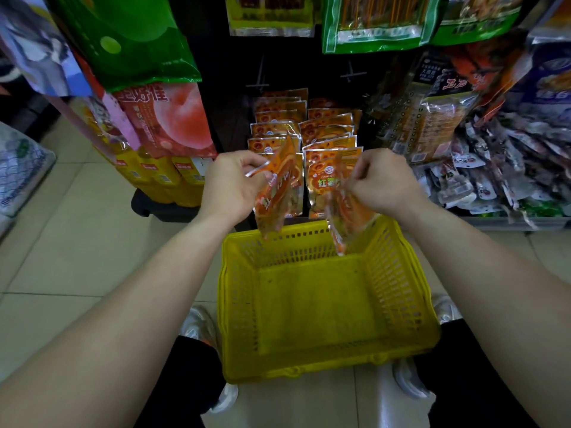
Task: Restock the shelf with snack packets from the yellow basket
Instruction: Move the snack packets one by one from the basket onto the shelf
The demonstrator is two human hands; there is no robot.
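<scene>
A yellow basket (pixel 321 366) sits on the floor below me, its bottom bare. My left hand (pixel 228 183) grips an orange snack packet (pixel 279 193) by its top edge, hanging over the basket's far rim. My right hand (pixel 383 180) pinches a second orange packet (pixel 346 217) the same way, its lower end dangling inside the basket. Just beyond both hands, two rows of matching orange packets (pixel 327 131) hang on the dark shelf.
Green and pink bags (pixel 160 118) hang at the left, yellow boxes (pixel 160 177) below them. Dark packets (pixel 432 118) and a heap of small sachets (pixel 500 174) fill the right. My shoes (pixel 197 325) stand beside the basket on the tiled floor.
</scene>
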